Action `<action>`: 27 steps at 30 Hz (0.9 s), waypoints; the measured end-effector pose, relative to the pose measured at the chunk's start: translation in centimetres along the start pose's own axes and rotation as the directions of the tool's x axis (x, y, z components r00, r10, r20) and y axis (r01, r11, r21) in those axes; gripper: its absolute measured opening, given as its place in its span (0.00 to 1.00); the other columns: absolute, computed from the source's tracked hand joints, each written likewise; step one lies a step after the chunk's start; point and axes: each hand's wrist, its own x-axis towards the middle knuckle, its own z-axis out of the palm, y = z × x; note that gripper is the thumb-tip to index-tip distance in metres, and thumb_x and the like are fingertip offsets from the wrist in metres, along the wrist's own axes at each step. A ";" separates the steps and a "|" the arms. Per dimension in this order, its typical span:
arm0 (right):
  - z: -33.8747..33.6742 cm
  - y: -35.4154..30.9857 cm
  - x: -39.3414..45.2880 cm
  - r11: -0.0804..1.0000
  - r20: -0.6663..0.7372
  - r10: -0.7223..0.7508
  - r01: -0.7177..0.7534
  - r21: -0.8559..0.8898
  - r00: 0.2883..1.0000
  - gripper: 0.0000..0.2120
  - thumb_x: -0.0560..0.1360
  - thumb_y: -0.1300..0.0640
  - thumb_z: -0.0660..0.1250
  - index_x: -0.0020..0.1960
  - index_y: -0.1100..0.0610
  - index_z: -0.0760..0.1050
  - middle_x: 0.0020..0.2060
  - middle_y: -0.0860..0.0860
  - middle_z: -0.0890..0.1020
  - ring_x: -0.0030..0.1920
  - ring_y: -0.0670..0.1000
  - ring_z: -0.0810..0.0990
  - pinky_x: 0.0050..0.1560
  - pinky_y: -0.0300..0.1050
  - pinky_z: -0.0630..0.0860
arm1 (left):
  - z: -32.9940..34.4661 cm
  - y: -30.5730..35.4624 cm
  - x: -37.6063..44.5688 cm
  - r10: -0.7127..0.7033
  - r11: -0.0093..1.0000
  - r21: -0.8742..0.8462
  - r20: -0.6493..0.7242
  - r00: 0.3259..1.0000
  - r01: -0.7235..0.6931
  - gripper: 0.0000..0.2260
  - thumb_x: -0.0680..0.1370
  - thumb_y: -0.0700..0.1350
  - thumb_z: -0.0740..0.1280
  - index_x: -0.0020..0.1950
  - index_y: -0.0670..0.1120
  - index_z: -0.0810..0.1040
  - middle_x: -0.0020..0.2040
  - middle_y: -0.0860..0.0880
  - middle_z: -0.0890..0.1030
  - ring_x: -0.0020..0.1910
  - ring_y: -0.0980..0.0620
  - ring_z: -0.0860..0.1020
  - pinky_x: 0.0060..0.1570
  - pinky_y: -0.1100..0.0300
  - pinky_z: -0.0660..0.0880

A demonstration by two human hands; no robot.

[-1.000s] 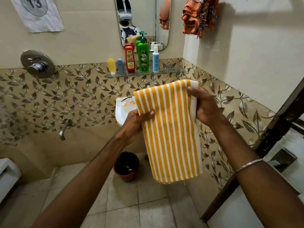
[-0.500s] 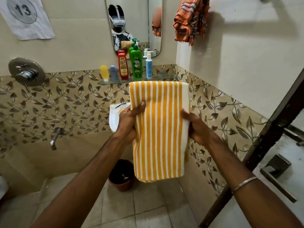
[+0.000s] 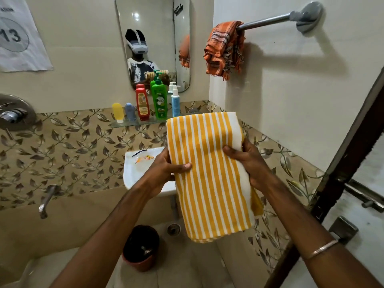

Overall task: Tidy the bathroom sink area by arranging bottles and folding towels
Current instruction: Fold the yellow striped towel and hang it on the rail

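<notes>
A folded yellow-and-white striped towel [image 3: 209,179] hangs upright in the air in front of the white sink [image 3: 133,173]. My left hand [image 3: 166,167] grips its left edge at mid height, thumb across the front. My right hand [image 3: 247,163] grips the right edge, fingers curled over the front. On the glass shelf [image 3: 124,123] under the mirror stand a yellow bottle [image 3: 117,112], a blue-grey bottle [image 3: 129,111], a red bottle [image 3: 142,104], a green pump bottle [image 3: 159,100] and a blue pump bottle [image 3: 175,101]. An orange checked towel [image 3: 224,48] hangs bunched on the wall rail [image 3: 268,20].
A dark bucket [image 3: 141,246] stands on the tiled floor below the sink, near a floor drain [image 3: 173,229]. A wall tap [image 3: 46,200] and a shower mixer [image 3: 14,113] are on the left wall. A dark door frame [image 3: 342,163] runs along the right.
Both hands have slid down to the towel's middle; a second ago the right hand held its top corner. The view has tilted up, bringing the wall rail into sight.
</notes>
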 end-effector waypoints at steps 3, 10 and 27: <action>-0.2 -0.7 0.8 0.998 -0.070 -0.057 0.055 -0.033 0.996 0.17 0.74 0.55 0.74 0.61 0.45 0.75 0.55 0.48 0.85 0.49 0.47 0.86 0.44 0.43 0.83 | 0.7 0.5 1.5 0.095 0.995 -0.036 -0.073 0.993 -0.098 0.40 0.66 0.42 0.79 0.74 0.57 0.65 0.65 0.51 0.79 0.62 0.47 0.79 0.58 0.44 0.79; 0.2 -2.8 3.8 0.950 -0.237 -0.277 0.230 -0.210 0.931 0.19 0.75 0.52 0.73 0.65 0.47 0.75 0.56 0.44 0.83 0.55 0.46 0.84 0.52 0.43 0.83 | 1.4 2.7 6.4 0.426 0.898 0.165 -0.098 0.899 -0.407 0.42 0.72 0.42 0.76 0.77 0.64 0.57 0.73 0.60 0.66 0.69 0.57 0.71 0.64 0.54 0.74; 4.1 -17.2 15.2 0.619 -0.351 -0.762 0.453 -0.642 0.544 0.25 0.78 0.55 0.71 0.72 0.54 0.69 0.64 0.47 0.78 0.63 0.44 0.79 0.62 0.38 0.77 | -0.2 17.0 23.8 0.727 0.633 0.130 0.237 0.644 -0.763 0.36 0.73 0.41 0.74 0.78 0.53 0.63 0.71 0.63 0.64 0.64 0.76 0.67 0.64 0.69 0.71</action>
